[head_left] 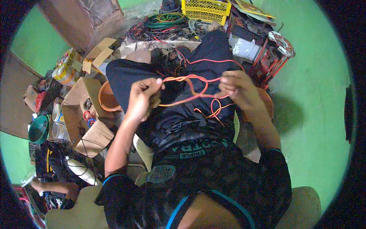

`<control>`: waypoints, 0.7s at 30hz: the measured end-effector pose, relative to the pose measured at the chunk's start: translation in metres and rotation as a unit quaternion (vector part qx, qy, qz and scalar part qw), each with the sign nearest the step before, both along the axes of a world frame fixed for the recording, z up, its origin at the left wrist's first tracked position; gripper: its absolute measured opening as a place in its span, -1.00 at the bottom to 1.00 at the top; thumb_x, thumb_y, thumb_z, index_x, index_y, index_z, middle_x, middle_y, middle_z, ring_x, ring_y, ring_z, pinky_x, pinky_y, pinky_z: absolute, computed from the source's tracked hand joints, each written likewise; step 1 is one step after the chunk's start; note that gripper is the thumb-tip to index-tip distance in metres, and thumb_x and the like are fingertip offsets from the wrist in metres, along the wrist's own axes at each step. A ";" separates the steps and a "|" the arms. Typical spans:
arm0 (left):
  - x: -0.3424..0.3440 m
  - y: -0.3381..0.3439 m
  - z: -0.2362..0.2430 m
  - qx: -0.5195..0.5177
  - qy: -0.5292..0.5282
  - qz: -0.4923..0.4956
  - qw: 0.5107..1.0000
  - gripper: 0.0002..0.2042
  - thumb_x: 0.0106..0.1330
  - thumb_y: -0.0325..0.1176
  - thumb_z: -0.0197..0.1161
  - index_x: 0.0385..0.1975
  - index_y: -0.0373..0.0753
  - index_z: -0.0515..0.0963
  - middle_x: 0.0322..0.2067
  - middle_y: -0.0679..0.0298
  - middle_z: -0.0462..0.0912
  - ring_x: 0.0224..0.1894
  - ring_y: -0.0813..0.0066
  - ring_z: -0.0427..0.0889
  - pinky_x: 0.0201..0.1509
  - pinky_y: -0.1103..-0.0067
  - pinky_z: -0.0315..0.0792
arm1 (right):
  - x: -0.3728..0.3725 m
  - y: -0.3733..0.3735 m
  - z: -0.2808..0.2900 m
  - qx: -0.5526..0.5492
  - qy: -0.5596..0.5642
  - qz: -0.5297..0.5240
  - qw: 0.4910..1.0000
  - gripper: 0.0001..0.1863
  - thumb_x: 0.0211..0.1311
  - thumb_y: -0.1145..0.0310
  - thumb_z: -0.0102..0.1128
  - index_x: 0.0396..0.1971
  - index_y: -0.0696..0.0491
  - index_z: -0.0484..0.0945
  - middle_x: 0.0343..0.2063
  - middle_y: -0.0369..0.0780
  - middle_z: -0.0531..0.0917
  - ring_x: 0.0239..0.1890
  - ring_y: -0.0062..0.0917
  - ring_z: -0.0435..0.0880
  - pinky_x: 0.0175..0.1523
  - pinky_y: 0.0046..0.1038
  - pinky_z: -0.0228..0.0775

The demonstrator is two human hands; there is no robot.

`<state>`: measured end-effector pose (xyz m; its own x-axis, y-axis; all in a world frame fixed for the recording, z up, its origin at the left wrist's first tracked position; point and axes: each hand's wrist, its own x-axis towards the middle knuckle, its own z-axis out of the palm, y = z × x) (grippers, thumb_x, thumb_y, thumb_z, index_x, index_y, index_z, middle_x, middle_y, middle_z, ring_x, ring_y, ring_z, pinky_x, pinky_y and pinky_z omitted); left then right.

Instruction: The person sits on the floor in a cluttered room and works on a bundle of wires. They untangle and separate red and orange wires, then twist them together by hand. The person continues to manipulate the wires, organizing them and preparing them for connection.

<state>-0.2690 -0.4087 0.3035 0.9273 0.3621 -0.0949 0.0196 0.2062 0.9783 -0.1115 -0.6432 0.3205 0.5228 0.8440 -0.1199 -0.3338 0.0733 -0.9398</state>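
My left hand [146, 95] pinches orange-red twin wires [183, 78] between thumb and fingers, above my lap at center-left. My right hand [234, 86] grips the same wires on the right, fingers curled round them. Between my hands the wires are twisted along the upper span and form a loose loop, with a lower strand crossing beneath. A tangled loose end dangles below my right hand, and a thinner stretch runs up over my dark trousers [126, 72].
An open cardboard box [80, 103], orange bucket [108, 99] and green basin [38, 129] lie left. Cable coils [164, 23] and a yellow crate [205, 9] are behind my legs. A red metal device [280, 45] stands right. Another person's arm [57, 187] shows at lower left.
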 end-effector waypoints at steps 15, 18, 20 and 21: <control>-0.003 0.005 0.038 -0.020 -0.097 0.110 0.989 -0.76 0.33 -0.24 0.05 -0.50 -0.27 0.42 -0.76 0.53 0.14 -0.78 0.77 0.04 -0.73 0.72 -0.04 | 0.011 0.005 0.015 0.216 0.002 -0.069 0.974 -0.83 0.13 0.38 0.12 -0.32 0.03 0.34 -0.66 -0.43 0.28 -0.73 -0.71 0.25 -0.66 -0.66 0.15; -0.014 0.029 0.035 0.086 -0.036 0.106 0.990 -0.75 0.32 -0.23 0.08 -0.51 -0.28 0.47 -0.77 0.53 0.18 -0.78 0.78 0.06 -0.72 0.72 -0.05 | 0.033 -0.014 0.017 -0.090 -0.455 -0.042 0.885 -0.77 0.00 0.42 0.26 -0.42 0.06 0.35 -0.60 -0.45 0.36 -0.61 -0.77 0.33 -0.55 -0.69 0.17; -0.023 0.033 0.019 0.194 -0.004 0.099 0.976 -0.74 0.29 -0.21 0.11 -0.51 -0.27 0.52 -0.79 0.51 0.24 -0.78 0.78 0.08 -0.72 0.71 -0.06 | 0.046 -0.038 0.047 -0.130 -0.550 -0.072 0.822 -0.74 -0.09 0.48 0.33 -0.47 0.09 0.38 -0.56 -0.44 0.40 -0.54 -0.79 0.34 -0.48 -0.71 0.16; -0.025 0.032 0.016 0.218 -0.025 0.044 0.975 -0.74 0.28 -0.19 0.14 -0.53 -0.25 0.51 -0.78 0.50 0.27 -0.80 0.77 0.10 -0.73 0.70 -0.07 | 0.044 -0.038 0.059 -0.012 -0.629 -0.178 0.756 -0.75 -0.12 0.55 0.33 -0.46 0.10 0.40 -0.54 -0.39 0.44 -0.53 -0.74 0.39 -0.44 -0.69 0.23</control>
